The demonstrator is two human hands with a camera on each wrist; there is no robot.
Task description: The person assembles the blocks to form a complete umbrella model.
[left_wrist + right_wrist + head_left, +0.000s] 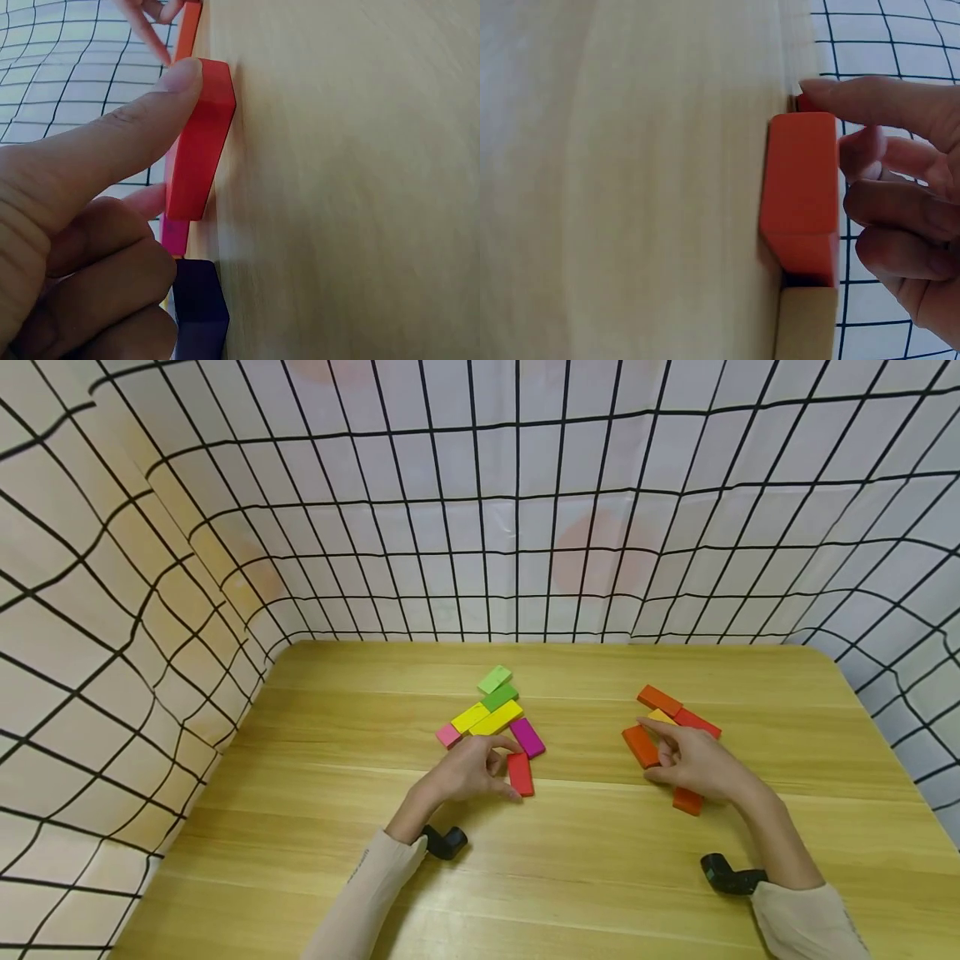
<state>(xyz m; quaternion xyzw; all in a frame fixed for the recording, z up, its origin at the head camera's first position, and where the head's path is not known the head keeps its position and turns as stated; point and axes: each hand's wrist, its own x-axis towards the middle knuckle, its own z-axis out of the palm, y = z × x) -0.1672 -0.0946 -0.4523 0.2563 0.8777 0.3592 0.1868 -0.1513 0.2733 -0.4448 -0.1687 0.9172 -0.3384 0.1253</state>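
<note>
My left hand (471, 770) pinches a red block (520, 774) between thumb and index finger, as the left wrist view also shows. Just behind it lies a purple block (527, 737). A dark blue block (201, 307) sits by the curled fingers in the left wrist view. On the other side, my right hand (701, 762) holds an orange block (641, 746) at its two ends. A yellow block (662, 717) is partly hidden behind the index finger. Below the palm is another orange block (687, 800), with a tan block (806, 322) beside it in the right wrist view.
Beyond the left hand are yellow (497, 718), green (499, 697), light green (495, 679) and pink (448, 736) blocks. Red (697, 722) and orange (660, 699) blocks lie behind the right hand. Black netting (517, 527) rises around the wooden table (337, 727).
</note>
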